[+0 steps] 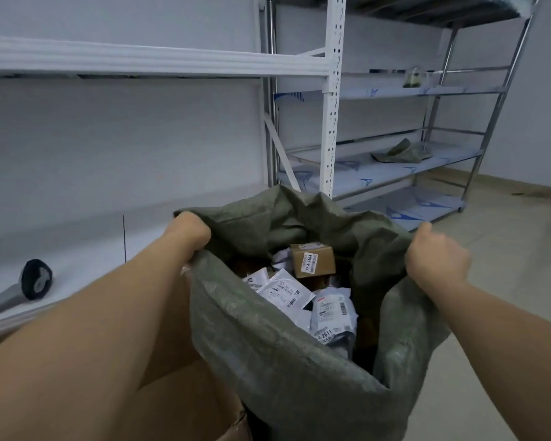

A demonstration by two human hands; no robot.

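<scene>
A large green woven sack (277, 354) stands open in front of me, its mouth spread wide. My left hand (190, 232) grips the sack's rim on the left side. My right hand (436, 261) grips the rim on the right. Inside lie several parcels: a small brown cardboard box (314, 261) with white labels near the back, and white and grey mailer bags (287, 291) with barcode labels in front of it.
A brown cardboard box (185, 409) sits under my left forearm. A handheld barcode scanner (29, 283) lies on the white shelf at left. A metal rack (395, 148) stands behind, with a folded green sack (403, 152) on one shelf. Beige floor lies to the right.
</scene>
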